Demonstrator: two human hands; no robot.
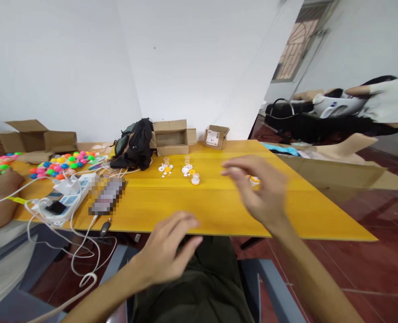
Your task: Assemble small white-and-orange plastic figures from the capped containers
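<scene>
My left hand (170, 246) is held over my lap at the table's front edge, thumb apart from the fingers, with nothing in it. Above the right part of the table, my right hand (261, 190) is smeared by motion; its fingers curve toward the thumb, and I cannot see whether anything is between them. Partly behind that hand sits a small white and orange piece (254, 180). A small clear cup with a white base (195, 179) stands near the table's middle. Farther back lie two groups of small white and yellow parts (167, 170), each with a clear cup behind it.
Left of me are a white power strip (74, 193), tangled cables, a blurred-out phone-like device (107, 196), many colored balls (62, 165) and another person's arm. Cardboard boxes (172, 142) and a black bag (134, 146) stand at the back. A large carton (333, 172) is at right.
</scene>
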